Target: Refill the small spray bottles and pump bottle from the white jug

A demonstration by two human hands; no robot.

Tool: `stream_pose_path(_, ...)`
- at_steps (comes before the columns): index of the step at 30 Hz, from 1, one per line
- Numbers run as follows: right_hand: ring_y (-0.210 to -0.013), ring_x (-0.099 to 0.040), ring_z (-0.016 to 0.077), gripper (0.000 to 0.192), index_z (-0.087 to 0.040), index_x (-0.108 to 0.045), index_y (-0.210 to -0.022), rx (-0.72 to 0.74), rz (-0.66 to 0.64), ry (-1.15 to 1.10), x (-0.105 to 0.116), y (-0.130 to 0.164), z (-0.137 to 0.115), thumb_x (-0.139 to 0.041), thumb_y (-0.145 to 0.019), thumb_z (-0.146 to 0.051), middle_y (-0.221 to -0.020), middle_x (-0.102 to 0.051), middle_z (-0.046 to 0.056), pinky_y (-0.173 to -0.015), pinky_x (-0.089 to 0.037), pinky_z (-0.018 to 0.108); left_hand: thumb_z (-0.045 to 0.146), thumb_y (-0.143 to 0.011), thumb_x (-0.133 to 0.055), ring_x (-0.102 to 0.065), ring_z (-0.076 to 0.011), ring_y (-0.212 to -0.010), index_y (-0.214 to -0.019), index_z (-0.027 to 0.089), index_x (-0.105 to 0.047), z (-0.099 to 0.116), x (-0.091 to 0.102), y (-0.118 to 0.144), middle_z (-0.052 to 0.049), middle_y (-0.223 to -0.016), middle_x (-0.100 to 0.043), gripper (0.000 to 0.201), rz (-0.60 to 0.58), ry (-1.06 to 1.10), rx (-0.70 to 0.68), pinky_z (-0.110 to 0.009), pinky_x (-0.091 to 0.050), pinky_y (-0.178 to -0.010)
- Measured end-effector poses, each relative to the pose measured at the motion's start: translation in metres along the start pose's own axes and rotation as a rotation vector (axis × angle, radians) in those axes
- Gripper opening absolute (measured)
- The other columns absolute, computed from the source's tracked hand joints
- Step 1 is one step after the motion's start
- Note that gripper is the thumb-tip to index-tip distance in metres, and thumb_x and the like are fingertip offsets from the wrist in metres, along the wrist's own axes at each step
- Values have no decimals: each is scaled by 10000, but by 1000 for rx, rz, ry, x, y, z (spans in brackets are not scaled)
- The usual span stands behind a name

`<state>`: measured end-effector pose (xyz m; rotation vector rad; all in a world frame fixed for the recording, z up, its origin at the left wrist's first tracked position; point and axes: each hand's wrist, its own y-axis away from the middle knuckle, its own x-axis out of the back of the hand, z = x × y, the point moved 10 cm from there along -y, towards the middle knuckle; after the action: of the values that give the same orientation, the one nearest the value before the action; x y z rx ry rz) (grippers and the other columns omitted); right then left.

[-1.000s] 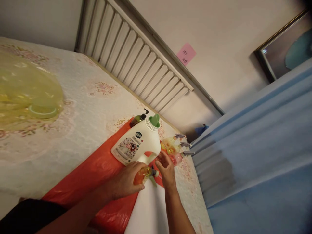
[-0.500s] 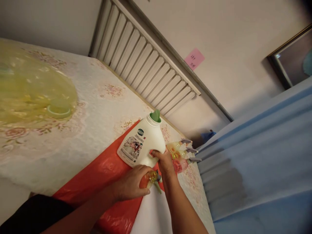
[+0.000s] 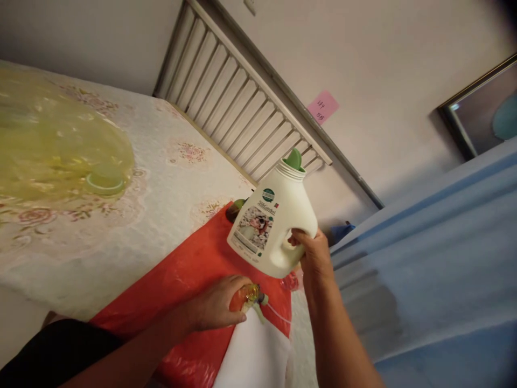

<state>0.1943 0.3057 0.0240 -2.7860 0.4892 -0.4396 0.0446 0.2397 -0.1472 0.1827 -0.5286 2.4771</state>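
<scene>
white jug (image 3: 278, 215): we are seeing it hanging over the red sheet (image 3: 173, 285) from its handle, its printed label facing us and a green spout (image 3: 294, 159) sitting in its open mouth.
right hand (image 3: 319, 258): we are gripping the jug's handle, clamped on it, with fingers showing through the handle hole.
left hand (image 3: 224, 302): we are clamping it round the small orange bottle (image 3: 241, 299), thumb and fingers on opposite sides, low over the red sheet.
spray head (image 3: 263, 299): we are finding it right by the bottle's neck, a thin pale tube (image 3: 278, 312) running away from it; we are not managing to tell whether head and bottle are joined.
behind the jug: we are glimpsing a dark green bottle (image 3: 234, 211) at its left side and a pink bottle (image 3: 292, 280) beneath the right hand, both partly hidden.
floral cloth (image 3: 226, 178): we are seeing it covering the surface, with a yellow bag (image 3: 60, 145) lying at the far left, well apart from both hands.
wall side: we are noticing a radiator (image 3: 242, 97), a pink note (image 3: 323, 106) above it, and a blue curtain (image 3: 412, 280) hanging at the right.
</scene>
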Motion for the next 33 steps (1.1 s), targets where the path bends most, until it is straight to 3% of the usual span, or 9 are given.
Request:
stream_pose_path(6, -349, -422, 82, 206, -161, -579, -567, -50, 24, 185, 65, 23, -31, -774, -541, -223, -366, -527, -48, -407, -307, 212, 205, -719, -658, -594, -261, -1105, -1189, 229, -585, 7, 4, 1, -34, -1195, -648, 475, 5, -18, -28, -380, -464, -989)
stream_pose_path(11, -363, -336, 66, 226, -168, -568, -548, -130, 1, 507, 114, 59, -33, -752, -588, -293, -360, -475, -60, -410, -221, 214, 217, -719, -672, -589, -261, -1121, -1201, 241, -593, 9, 4, -1, -24, -1195, -651, 489, -3, 0, -58, -384, -463, -996)
stream_pose_path(16, -409, -366, 85, 234, -160, -651, -687, -243, -96, 626, 141, 98, -25, -760, -621, -356, -430, -487, -63, -443, -269, 218, 228, -671, -727, -594, -275, -1136, -1211, 242, -589, 2, 0, -2, -22, -1216, -653, 558, -12, 33, -55, -384, -464, -996)
stream_pose_path(23, -475, -387, 95, 489, -151, -692, -925, -360, -255, 614, 153, 142, -12, -759, -654, -551, -606, -534, -32, -457, -313, 221, 237, -744, -654, -579, -267, -1158, -1204, 210, -607, 9, 4, -1, -36, -1251, -641, 463, -45, 43, -37, -349, -437, -1010)
stream_pose_path(27, -566, -426, 117, 565, -153, -661, -1076, -371, -399, 562, 145, 162, -11, -706, -725, -594, -718, -554, -6, -493, -348, 223, 263, -731, -677, -562, -277, -1193, -1190, 204, -618, 5, 2, -6, -66, -1280, -636, 467, -104, 131, -4, -352, -416, -1036)
stream_pose_path(33, -650, -439, 136, 574, -199, -589, -1284, -380, -555, 502, 125, 179, -17, -578, -865, -591, -780, -558, 9, -593, -400, 245, 352, -822, -633, -550, -261, -1210, -1168, 235, -626, -8, 9, -9, -31, -1252, -658, 365, -93, 300, 23, -359, -395, -1057)
